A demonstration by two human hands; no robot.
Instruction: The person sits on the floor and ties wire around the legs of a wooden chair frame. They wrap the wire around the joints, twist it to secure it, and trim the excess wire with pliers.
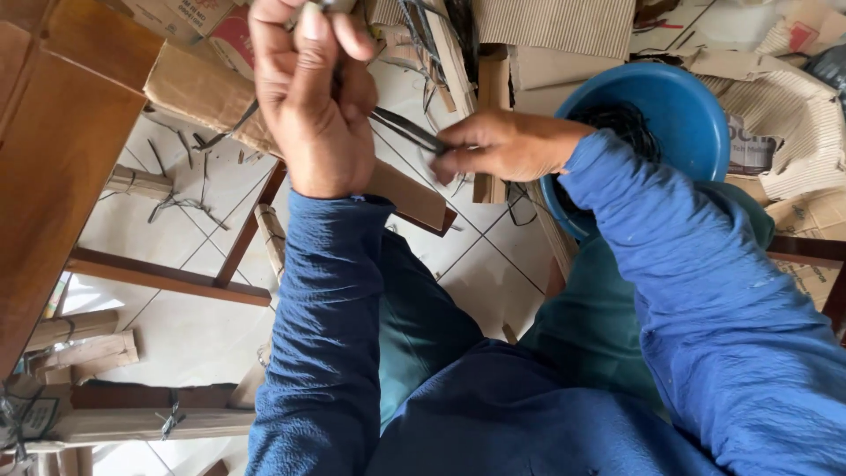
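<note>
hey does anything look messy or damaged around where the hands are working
Yes. Torn corrugated cardboard lies crumpled beside the blue basin, and thin dark scraps are strewn over the white tiled floor. Both hands pinch a dark strip.

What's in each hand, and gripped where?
Left hand pinches one end of a thin dark strand at the fingertips; right hand pinches it further along. What the strand is cannot be told.
</note>
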